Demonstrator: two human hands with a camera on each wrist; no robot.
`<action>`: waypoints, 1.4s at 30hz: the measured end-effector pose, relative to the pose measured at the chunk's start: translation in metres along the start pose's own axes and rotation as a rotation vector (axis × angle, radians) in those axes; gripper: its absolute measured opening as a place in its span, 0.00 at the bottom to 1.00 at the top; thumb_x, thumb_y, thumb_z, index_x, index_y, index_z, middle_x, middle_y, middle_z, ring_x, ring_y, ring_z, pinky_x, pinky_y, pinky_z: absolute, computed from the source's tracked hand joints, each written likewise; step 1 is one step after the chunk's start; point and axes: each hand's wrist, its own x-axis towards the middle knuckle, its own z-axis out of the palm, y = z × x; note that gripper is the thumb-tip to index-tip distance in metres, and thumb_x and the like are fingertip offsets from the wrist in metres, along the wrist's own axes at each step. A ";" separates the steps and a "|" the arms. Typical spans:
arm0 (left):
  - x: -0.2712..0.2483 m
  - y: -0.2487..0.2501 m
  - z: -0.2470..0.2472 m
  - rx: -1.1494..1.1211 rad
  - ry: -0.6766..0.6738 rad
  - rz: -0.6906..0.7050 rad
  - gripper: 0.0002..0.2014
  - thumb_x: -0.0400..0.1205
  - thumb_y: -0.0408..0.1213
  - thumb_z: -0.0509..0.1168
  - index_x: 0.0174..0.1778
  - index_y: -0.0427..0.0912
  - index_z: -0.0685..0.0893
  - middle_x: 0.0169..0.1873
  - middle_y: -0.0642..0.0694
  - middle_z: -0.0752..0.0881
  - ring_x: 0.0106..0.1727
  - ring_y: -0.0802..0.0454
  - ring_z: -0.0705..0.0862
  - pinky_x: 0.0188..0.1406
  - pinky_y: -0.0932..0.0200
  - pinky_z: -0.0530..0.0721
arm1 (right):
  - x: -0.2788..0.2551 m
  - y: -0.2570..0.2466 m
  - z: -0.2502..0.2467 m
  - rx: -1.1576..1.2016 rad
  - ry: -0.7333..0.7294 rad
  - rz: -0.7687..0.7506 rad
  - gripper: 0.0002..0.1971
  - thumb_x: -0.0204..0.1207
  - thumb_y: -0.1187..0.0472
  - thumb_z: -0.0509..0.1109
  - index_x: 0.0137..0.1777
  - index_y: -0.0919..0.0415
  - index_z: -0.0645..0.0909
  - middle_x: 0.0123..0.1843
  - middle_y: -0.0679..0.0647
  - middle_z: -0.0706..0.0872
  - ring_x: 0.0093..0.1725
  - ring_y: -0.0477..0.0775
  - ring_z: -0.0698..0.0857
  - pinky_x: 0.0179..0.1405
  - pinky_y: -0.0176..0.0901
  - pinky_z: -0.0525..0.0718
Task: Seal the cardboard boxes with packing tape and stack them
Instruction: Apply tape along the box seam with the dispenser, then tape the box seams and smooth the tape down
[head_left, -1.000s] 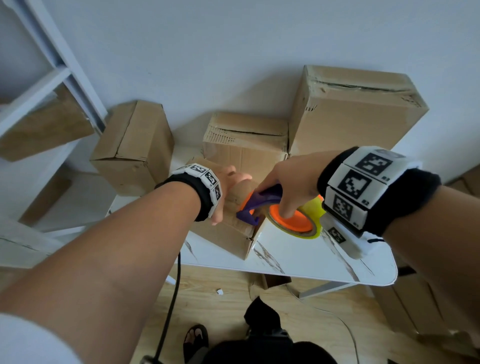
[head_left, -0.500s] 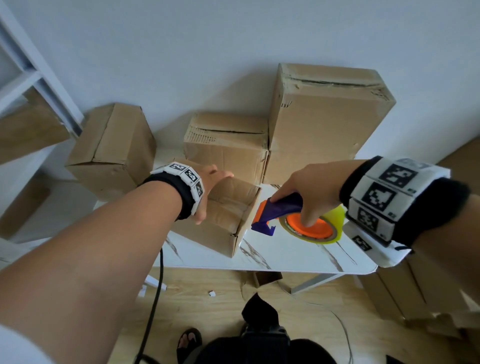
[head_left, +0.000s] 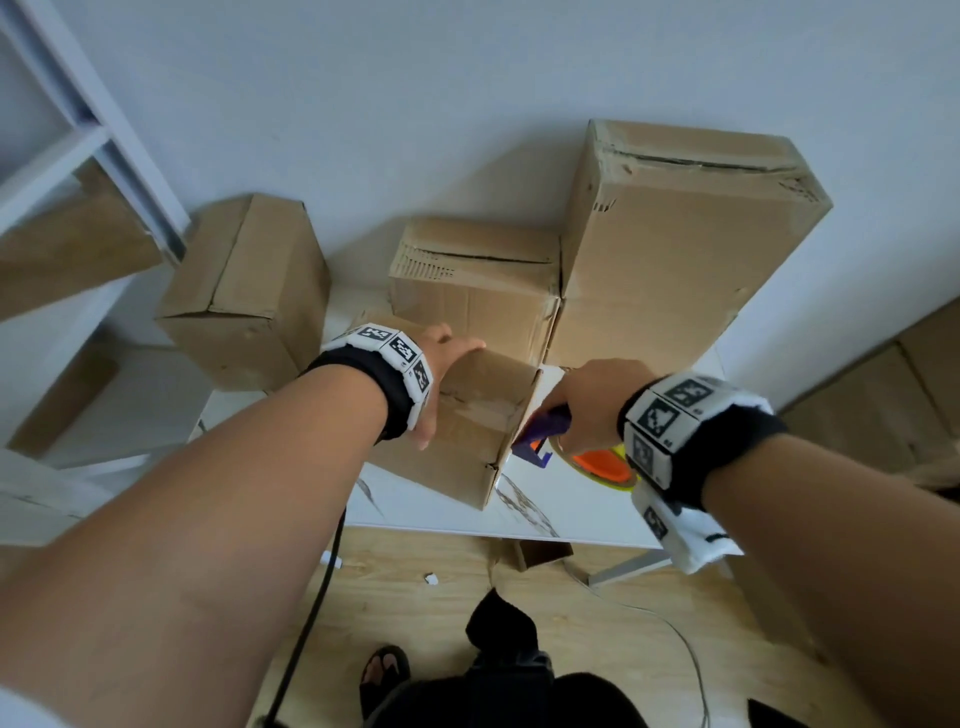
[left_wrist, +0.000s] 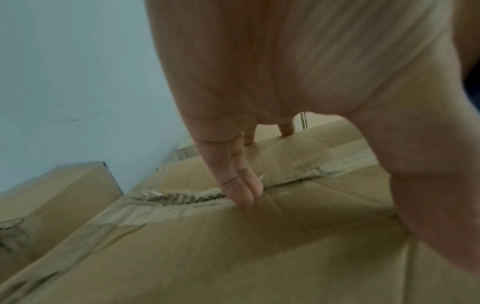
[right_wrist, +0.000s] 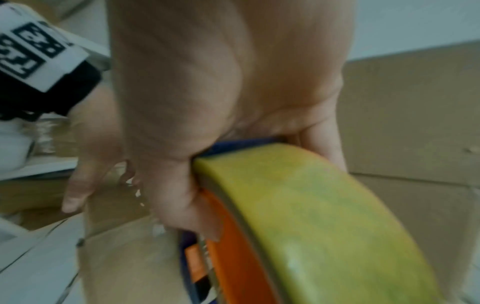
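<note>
A small cardboard box (head_left: 467, 436) stands near the front of the white table (head_left: 566, 512). My left hand (head_left: 441, 374) lies flat on its top with straight fingers (left_wrist: 244, 185) pressing along the taped flap seam (left_wrist: 182, 197). Just right of the box, my right hand (head_left: 592, 400) grips a tape dispenser (head_left: 587, 449) with a purple frame, an orange hub and a yellow tape roll (right_wrist: 324, 216). The dispenser's front sits beside the box's right face, above the table.
Three more cardboard boxes stand behind against the wall: a left box (head_left: 244, 296), a middle box (head_left: 472, 291) and a tall right box (head_left: 675, 249). A white shelf frame (head_left: 98, 135) rises at left. A cable (head_left: 311, 613) hangs below the table.
My right hand has drawn the dispenser off the box's top, down past its right edge and to the right. The left hand stays pressed on the box.
</note>
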 end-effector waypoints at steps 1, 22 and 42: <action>0.000 -0.002 0.000 -0.012 -0.002 -0.024 0.72 0.47 0.48 0.86 0.80 0.65 0.43 0.82 0.48 0.47 0.77 0.36 0.67 0.62 0.36 0.81 | 0.000 0.003 0.003 0.021 0.022 0.021 0.14 0.70 0.47 0.68 0.56 0.39 0.86 0.43 0.43 0.87 0.44 0.50 0.84 0.35 0.40 0.76; 0.031 -0.018 -0.022 -0.166 0.159 -0.159 0.36 0.69 0.72 0.65 0.52 0.39 0.84 0.44 0.47 0.88 0.42 0.47 0.86 0.40 0.55 0.83 | 0.044 0.024 0.078 0.269 0.049 0.322 0.26 0.79 0.49 0.64 0.76 0.53 0.66 0.63 0.60 0.73 0.58 0.62 0.80 0.42 0.47 0.76; 0.057 -0.004 -0.019 0.018 0.067 0.062 0.41 0.57 0.75 0.70 0.51 0.41 0.82 0.43 0.46 0.88 0.42 0.47 0.87 0.37 0.57 0.83 | 0.051 0.023 0.058 0.336 0.053 0.283 0.29 0.80 0.48 0.63 0.79 0.53 0.63 0.64 0.60 0.74 0.50 0.60 0.78 0.43 0.47 0.77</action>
